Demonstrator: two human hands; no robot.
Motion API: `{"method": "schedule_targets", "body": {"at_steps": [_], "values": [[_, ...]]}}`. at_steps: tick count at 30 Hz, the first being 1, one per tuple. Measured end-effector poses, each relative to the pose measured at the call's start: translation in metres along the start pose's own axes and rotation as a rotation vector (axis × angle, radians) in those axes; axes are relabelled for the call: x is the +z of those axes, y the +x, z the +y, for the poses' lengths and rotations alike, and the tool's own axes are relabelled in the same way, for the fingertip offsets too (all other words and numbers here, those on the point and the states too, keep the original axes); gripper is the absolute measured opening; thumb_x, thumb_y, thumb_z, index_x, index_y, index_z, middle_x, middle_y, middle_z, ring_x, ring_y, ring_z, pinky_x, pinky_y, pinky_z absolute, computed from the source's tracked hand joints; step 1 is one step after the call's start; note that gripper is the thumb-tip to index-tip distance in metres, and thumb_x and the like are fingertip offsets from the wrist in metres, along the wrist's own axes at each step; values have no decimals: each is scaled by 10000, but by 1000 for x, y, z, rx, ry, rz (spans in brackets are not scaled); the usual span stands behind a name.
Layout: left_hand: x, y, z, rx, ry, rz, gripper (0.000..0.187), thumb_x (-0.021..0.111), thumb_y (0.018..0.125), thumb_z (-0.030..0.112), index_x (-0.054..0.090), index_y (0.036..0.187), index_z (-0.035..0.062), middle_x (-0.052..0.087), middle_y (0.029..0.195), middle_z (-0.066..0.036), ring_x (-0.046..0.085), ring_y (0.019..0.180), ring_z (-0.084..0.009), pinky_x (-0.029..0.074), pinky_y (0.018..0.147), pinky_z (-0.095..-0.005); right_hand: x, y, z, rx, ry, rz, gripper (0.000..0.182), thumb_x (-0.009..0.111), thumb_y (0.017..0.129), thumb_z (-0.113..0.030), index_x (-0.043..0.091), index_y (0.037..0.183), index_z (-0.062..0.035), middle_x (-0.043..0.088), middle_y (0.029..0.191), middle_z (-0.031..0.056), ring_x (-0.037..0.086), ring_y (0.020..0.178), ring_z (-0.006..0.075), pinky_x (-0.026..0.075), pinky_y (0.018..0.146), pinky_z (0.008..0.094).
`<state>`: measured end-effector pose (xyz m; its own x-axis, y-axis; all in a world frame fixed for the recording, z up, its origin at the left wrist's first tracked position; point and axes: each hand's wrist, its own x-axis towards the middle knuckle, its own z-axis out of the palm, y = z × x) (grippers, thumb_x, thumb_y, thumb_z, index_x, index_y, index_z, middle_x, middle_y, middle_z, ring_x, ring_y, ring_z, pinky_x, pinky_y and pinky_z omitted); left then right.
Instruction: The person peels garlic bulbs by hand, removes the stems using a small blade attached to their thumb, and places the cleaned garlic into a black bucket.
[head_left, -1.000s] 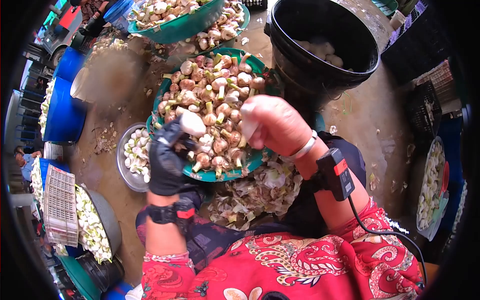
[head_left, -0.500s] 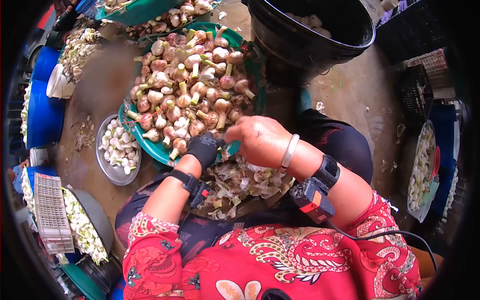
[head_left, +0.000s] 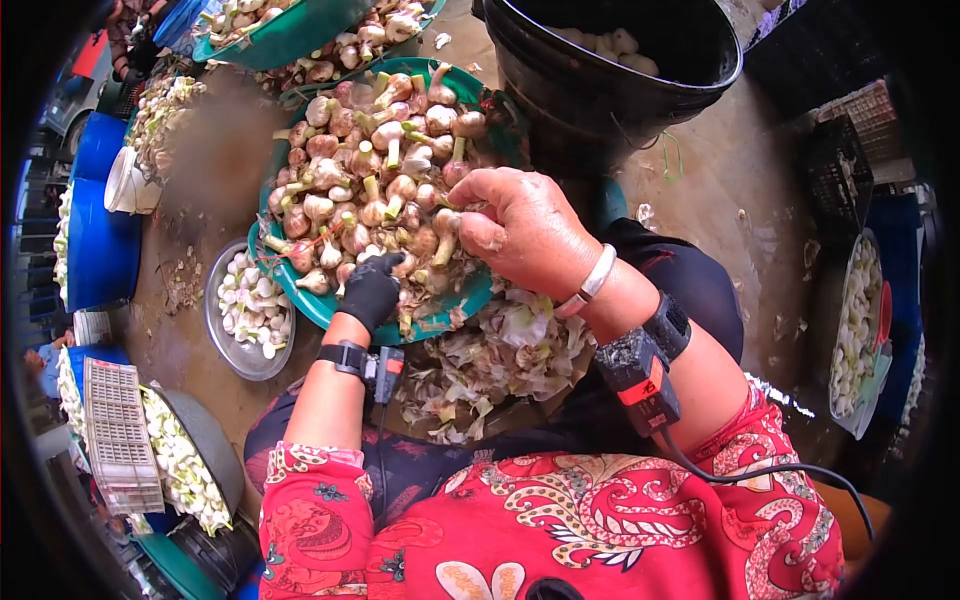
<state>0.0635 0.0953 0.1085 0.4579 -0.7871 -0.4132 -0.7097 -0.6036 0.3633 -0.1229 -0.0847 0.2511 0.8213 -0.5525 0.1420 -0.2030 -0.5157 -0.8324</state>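
My left hand [head_left: 372,292], in a black glove, is at the near rim of a green basin [head_left: 440,322]. Its fingers are closed around a garlic bulb [head_left: 403,266], partly hidden by the glove. My bare right hand [head_left: 525,232] is over the basin's right side, fingers curled and thumb close to the index finger. What they pinch is too hidden to make out. Unpeeled garlic bulbs [head_left: 340,175] with cut stems heap the basin. Below it, over my lap, lies a pile of papery garlic skins [head_left: 500,350].
On the left, a metal bowl [head_left: 250,365] holds peeled white garlic. A black bucket [head_left: 600,100] with pale round things inside stands behind on the right. Blue tubs [head_left: 105,220], a crate [head_left: 122,430] and another green basin [head_left: 290,35] surround me. A cable [head_left: 770,466] runs from my right wrist.
My right hand has moved up and right, away from my left hand, over the bulbs. My left hand has shifted slightly left and up. The camera view has shifted a little.
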Motion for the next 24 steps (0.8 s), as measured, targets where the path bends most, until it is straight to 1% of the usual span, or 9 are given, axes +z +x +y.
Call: {"method": "schedule_targets", "body": {"at_steps": [4,7,9,12,16,18,20,22,24], "values": [[38,2,33,31,383,-86,683,626,733,141,427,1360,322,415,1361,-143,546,1116,-343,435,944,-453,1,-2,-1,-64,-31,27,184,613,747,-105,654,889,6,619,797,175,632,690,308,506,648,372],[69,35,7,17,200,6,506,627,744,150,569,1237,249,551,1235,-140,596,1038,-315,457,915,-427,-3,-1,-2,-23,-101,-31,204,605,725,-91,646,908,-11,608,785,167,619,700,325,500,675,393],[62,47,0,-7,58,-69,265,604,767,136,688,1017,158,668,1015,-130,641,933,-291,482,867,-395,-3,0,2,-28,-107,-21,205,607,722,-91,646,907,-11,608,784,168,618,701,327,500,675,395],[49,46,-18,-111,-216,67,136,590,792,140,712,844,110,694,856,-123,658,856,-287,494,833,-373,-5,3,2,-45,-99,25,203,609,720,-87,646,905,-10,606,785,168,617,698,322,499,669,393],[33,17,-9,-103,-106,-101,476,653,790,280,590,1228,103,610,1174,-181,551,1141,-307,420,982,-378,-7,0,1,-54,-92,-3,191,613,721,-81,644,900,-19,606,795,165,614,697,319,498,662,389],[52,9,-8,-104,49,-187,685,682,748,375,457,1366,182,482,1333,-197,436,1259,-350,370,1035,-414,-6,-3,-1,-61,-94,-47,168,612,725,-80,642,882,-29,604,786,160,611,714,331,498,668,396],[65,10,-1,-162,287,-247,607,633,772,391,466,1345,283,334,1438,-175,399,1271,-383,366,1029,-471,-3,-3,1,-70,-124,-64,155,612,728,-81,641,873,-34,605,786,157,609,729,339,498,674,401],[70,11,4,-103,472,-189,421,591,805,349,593,1211,240,510,1297,-157,506,1173,-351,414,977,-453,-3,-5,4,-59,-158,-79,142,611,730,-82,640,863,-39,606,787,155,607,744,347,499,680,406],[69,25,0,-88,335,-170,369,589,804,367,635,1132,204,585,1152,-155,552,1097,-339,430,943,-446,-3,-4,7,-107,-122,-4,131,616,734,-88,637,854,-42,610,790,156,605,770,359,499,693,414]]}}
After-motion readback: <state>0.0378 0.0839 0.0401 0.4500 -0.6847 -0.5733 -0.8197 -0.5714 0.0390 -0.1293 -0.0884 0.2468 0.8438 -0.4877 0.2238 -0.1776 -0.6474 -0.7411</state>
